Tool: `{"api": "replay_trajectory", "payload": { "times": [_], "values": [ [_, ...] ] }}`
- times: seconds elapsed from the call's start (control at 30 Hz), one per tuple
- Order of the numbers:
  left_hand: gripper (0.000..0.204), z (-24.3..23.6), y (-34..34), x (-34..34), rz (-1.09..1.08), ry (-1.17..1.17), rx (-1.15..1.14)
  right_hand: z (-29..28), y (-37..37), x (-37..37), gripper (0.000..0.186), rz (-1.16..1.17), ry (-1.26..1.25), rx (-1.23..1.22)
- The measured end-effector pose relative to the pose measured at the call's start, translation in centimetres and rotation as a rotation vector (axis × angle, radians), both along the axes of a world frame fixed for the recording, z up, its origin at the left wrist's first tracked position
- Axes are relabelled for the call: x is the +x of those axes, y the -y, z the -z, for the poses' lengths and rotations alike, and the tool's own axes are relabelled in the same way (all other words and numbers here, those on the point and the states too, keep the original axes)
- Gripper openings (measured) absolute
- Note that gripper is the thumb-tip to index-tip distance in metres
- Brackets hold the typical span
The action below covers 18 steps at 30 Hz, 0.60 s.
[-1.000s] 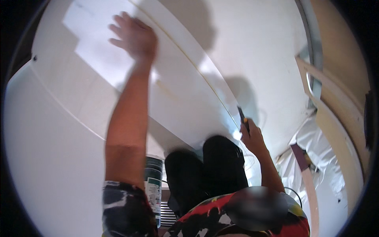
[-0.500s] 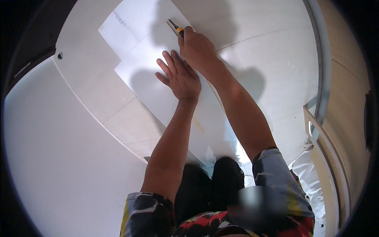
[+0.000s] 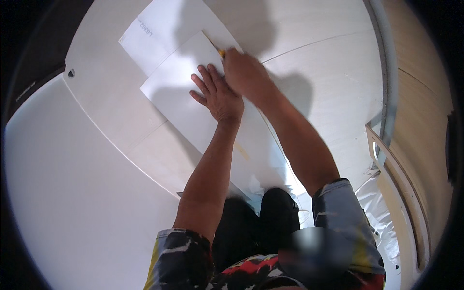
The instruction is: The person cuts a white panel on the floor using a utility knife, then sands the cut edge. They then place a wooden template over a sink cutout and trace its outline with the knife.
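Spread flat with its fingers apart, my left hand (image 3: 220,99) presses on a long white board (image 3: 166,87). My right hand (image 3: 244,72) is closed round a utility knife (image 3: 221,52) just beside it. Only a little of the knife shows past my fingers, yellow and dark, lying along the board's right-hand edge. Its handle is hidden in my fist, and I cannot tell whether the blade touches the material. Under the board's far end lies a second white sheet (image 3: 159,36), with small print near its left corner.
A pale worktop or floor (image 3: 319,63) with a dark seam spreads beyond the boards. A smooth white panel (image 3: 82,193) fills the left. At the right stand a pale wooden piece with a slot (image 3: 386,159) and crumpled clear plastic (image 3: 379,208).
My right hand has drawn the utility knife toward me along the board's edge, and less of the knife shows. The left hand stays in nearly the same place.
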<state>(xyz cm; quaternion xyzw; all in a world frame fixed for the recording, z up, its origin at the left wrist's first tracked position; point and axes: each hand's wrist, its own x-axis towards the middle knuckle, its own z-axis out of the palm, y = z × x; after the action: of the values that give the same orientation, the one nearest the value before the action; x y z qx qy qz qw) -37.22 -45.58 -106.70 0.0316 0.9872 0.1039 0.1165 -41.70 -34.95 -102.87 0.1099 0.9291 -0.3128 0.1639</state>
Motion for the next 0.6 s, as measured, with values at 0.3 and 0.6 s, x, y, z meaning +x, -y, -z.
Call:
{"api": "replay_trajectory", "payload": {
  "times": [0.3,0.6],
  "values": [
    [0.058,0.0,0.2,0.7,-0.019,0.015,0.006,-4.3,-1.4,3.9,0.024,0.243,0.074,-0.144],
    [0.065,0.1,0.3,0.3,-0.025,0.075,0.02,1.1,0.6,-3.5,0.027,0.162,-0.06,-0.112]
  ]
}}
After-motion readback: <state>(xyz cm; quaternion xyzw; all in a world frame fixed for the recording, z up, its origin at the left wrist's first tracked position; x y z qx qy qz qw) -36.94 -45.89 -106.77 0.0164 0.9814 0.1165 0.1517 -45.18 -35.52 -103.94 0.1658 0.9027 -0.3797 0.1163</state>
